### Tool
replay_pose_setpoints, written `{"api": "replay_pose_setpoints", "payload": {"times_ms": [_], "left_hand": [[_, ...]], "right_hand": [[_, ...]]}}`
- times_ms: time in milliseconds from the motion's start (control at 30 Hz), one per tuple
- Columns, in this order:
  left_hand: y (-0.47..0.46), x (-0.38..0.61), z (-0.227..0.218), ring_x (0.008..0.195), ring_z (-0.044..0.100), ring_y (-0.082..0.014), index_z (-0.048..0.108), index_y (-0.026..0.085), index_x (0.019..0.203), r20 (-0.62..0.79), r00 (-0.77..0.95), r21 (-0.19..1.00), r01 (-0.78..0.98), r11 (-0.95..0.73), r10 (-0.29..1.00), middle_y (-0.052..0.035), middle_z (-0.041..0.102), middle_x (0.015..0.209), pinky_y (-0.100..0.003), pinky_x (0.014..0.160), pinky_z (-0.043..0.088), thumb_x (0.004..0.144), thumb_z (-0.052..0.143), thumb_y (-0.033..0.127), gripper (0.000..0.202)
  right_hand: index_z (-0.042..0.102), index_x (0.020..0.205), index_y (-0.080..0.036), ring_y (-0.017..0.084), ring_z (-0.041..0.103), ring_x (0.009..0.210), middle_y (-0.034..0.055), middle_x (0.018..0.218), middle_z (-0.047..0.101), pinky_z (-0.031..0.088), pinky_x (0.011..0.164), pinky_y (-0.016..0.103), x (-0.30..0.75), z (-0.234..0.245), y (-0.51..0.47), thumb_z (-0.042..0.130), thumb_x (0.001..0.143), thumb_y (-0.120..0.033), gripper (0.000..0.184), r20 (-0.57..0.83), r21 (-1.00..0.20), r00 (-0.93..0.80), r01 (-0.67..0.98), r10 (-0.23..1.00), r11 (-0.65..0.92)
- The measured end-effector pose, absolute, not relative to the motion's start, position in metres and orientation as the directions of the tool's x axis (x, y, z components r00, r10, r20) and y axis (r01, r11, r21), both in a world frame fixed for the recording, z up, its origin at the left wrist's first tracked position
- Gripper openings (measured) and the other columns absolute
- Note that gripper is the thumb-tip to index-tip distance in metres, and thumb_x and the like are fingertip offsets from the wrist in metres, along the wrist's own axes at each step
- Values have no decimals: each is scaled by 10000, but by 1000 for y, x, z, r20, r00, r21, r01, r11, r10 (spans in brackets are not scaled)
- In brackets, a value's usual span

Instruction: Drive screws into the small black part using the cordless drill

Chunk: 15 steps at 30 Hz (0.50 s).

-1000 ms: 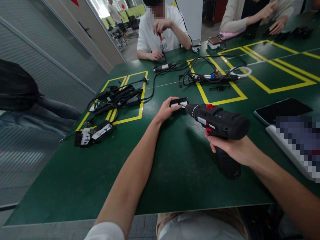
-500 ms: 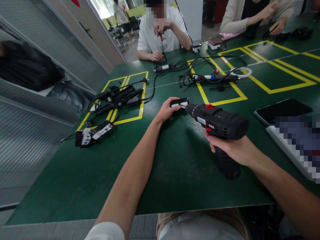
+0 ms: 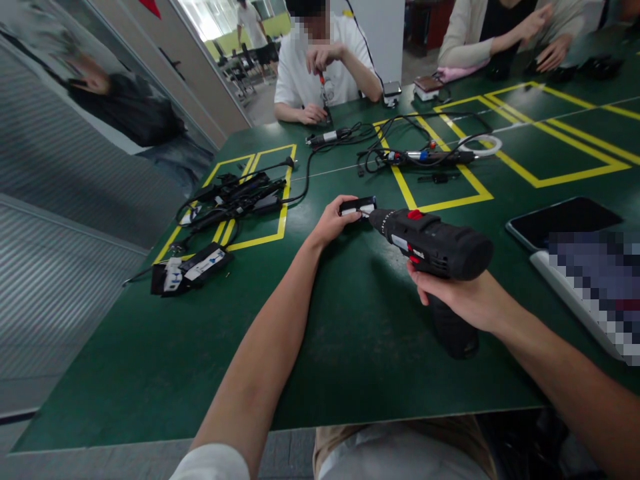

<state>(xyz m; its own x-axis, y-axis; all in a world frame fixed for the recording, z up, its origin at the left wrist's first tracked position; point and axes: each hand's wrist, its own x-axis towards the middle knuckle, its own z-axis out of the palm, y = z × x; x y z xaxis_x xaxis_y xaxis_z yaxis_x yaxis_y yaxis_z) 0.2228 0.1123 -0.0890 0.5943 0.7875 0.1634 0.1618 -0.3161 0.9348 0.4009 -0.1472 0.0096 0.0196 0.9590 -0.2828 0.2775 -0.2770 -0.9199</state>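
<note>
We've got the L hand (image 3: 333, 223) pinching the small black piece (image 3: 364, 202) by its L end, thumb in front, fingers behind, approx. mid-table, just ahead of the drill chuck (image 3: 381, 221). Our R hand (image 3: 453, 293) is wrapped round the grip of the drill (image 3: 435, 241); can't tell if the index finger is pressing the trigger, b/c the drill body hides it. The thin bit (image 3: 367, 213) reaches the piece's front, v. close to the thumb, but whether it's seated in anything is too small to tell. Main risk, we think: bit slips sideways & catches the thumb, cause being the tight gap plus any off-axis push. 2nd: if the bit bites hard, the piece could twist out of our fingers, b/c we've only one end & see no clamp on it. 3rd: the heavy rear of the drill could sag & tilt the bit, esp. w/ just one hand on it; can't tell if its base rests on the green table (image 3: 350, 360). Lower risk: the phone (image 3: 565, 221) lies R of the drill, so a wide swing that way might knock it. The cable bundle (image 3: 245, 193) is well off to the L, prob. no snag.
</note>
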Motion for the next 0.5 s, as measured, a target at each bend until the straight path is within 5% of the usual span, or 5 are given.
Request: {"api": "replay_pose_setpoints", "payload": {"times_ms": [500], "left_hand": [[112,223,-89,912,610,-179,557,185,1174,171,589,930,168,-326,790,-48,640,1061,-316,833,491,712,711,327,507]], "right_hand": [[613,834,-218,177,604,660,-10,651,624,450,658,319,403,6,-148,567,836,-287,84,-265,-911,12,324,964,-255]]}}
